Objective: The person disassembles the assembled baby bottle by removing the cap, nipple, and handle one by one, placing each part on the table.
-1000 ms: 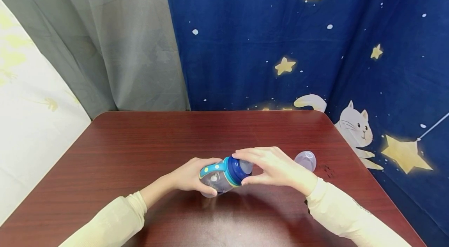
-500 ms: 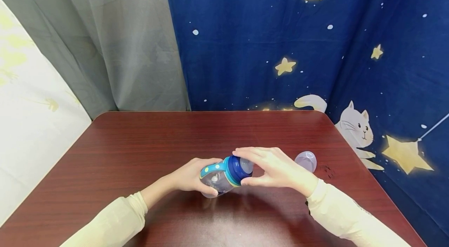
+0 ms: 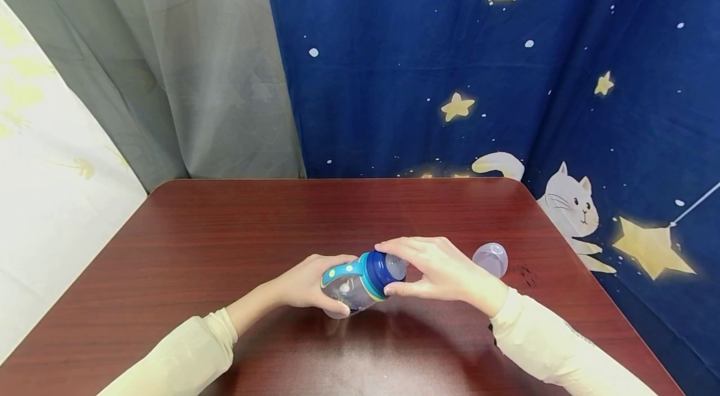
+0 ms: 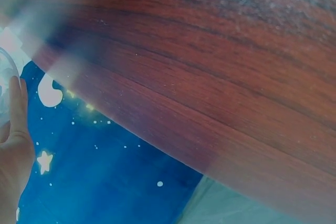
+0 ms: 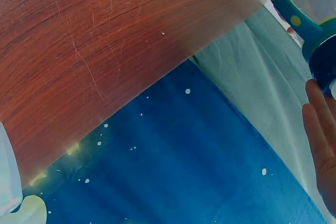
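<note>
A clear baby bottle with a teal, yellow-dotted handle lies tilted above the table, its top toward the right. My left hand grips its body from the left, thumb in front; in the left wrist view only part of that hand shows at the edge. Around the dark blue collar at the bottle's top, my right hand curls thumb and fingers. The right wrist view catches the handle and the right hand's fingers. A translucent dome cap rests on the table beyond the right wrist.
The dark red wooden table fills the lower view. Behind it hang a grey curtain and a blue starry curtain. Dark marks show on the tabletop right of the cap.
Both hands stay nearly in place on the bottle. The right thumb and fingers have shifted very slightly at the blue collar; the cap has not moved.
</note>
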`<control>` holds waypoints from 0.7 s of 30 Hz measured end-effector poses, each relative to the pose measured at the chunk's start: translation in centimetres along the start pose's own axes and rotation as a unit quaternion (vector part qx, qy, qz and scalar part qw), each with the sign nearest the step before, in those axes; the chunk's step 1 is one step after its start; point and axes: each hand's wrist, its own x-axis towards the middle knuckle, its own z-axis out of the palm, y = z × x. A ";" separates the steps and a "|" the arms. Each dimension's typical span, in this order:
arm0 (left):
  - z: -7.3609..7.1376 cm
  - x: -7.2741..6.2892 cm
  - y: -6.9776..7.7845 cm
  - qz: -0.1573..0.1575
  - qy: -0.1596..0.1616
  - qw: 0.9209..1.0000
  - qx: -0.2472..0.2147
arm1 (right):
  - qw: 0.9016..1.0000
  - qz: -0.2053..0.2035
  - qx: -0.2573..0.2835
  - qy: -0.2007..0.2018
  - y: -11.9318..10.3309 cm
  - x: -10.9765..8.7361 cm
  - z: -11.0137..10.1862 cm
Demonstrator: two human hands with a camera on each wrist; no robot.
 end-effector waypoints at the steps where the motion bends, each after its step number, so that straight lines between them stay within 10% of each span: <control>1: 0.0 0.0 0.0 0.001 0.000 1.000 0.000 | 1.000 -0.002 0.002 -0.001 0.0 0.0 0.0; 21: 0.0 -0.2 0.2 0.002 0.001 1.000 -0.019 | 0.999 -0.041 0.000 0.004 0.1 0.0 -0.1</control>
